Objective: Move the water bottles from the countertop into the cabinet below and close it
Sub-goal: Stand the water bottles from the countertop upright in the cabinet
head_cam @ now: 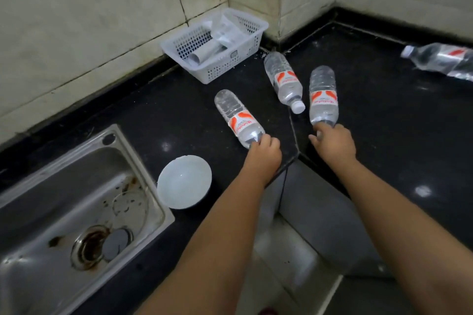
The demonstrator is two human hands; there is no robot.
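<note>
Several clear water bottles with orange-and-white labels lie on the black countertop [384, 115]. My left hand [265, 152] is closed around the neck end of the left bottle [238, 119]. My right hand [335, 142] grips the neck end of the right bottle [323, 96]. Between them a third bottle [283, 80] lies untouched, its white cap pointing toward me. A fourth bottle [442, 59] lies at the far right. Below the counter's inner corner the grey cabinet door [325, 215] stands open; the cabinet's inside is hidden.
A white plastic basket [245, 52] holding clear cups sits in the tiled corner. A white bowl [184, 181] stands beside the steel sink [64, 212] at the left. The counter's front edge runs under my wrists.
</note>
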